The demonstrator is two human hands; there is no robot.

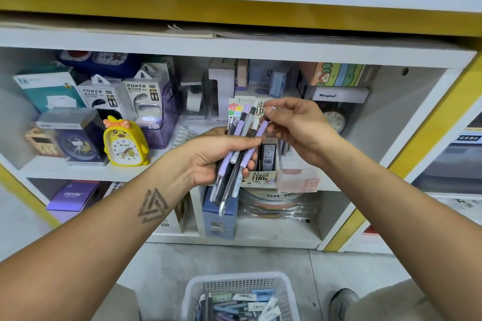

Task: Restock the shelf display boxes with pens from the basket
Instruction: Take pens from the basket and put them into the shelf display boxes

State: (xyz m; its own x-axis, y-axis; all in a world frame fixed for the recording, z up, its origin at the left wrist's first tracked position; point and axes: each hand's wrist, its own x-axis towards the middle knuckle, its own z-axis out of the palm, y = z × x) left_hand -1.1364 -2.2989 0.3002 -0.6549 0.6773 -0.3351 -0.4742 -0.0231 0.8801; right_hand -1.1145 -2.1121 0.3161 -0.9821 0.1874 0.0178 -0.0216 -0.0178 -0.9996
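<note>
Up front, the left hand (pixel 221 156) curls its fingers and thumb around a bundle of pens (pixel 238 154), lilac, black and grey ones held upright and fanned a little, their lower ends sticking out below the palm. Just to the right, the right hand (pixel 294 125) pinches the top end of one lilac pen (pixel 257 142) at the edge of that bundle, thumb and forefinger closed on it while the other fingers curl loosely. Both hands sit in front of the middle shelf (pixel 78 172) of a white shelving unit, directly before a display box (pixel 263 177) printed with "100" that stands on that shelf; more pens stand in it, partly hidden by the hands. A pale pink box (pixel 300 180) stands just beside it on the right. Further left on the same shelf are a yellow chick-shaped alarm clock (pixel 125 143), a dark blue clock in a clear case (pixel 74 142) and two packs marked "POWER BANK" (pixel 122 98). On the shelf below, a blue box (pixel 220 219) stands under the bundle, with a purple box (pixel 74 195) well to the left. Down on the grey floor, at the bottom edge of the view, a white mesh basket (pixel 234 283) holds a jumble of pens and small white packs. A dark shoe (pixel 344 300) shows to its right.
</note>
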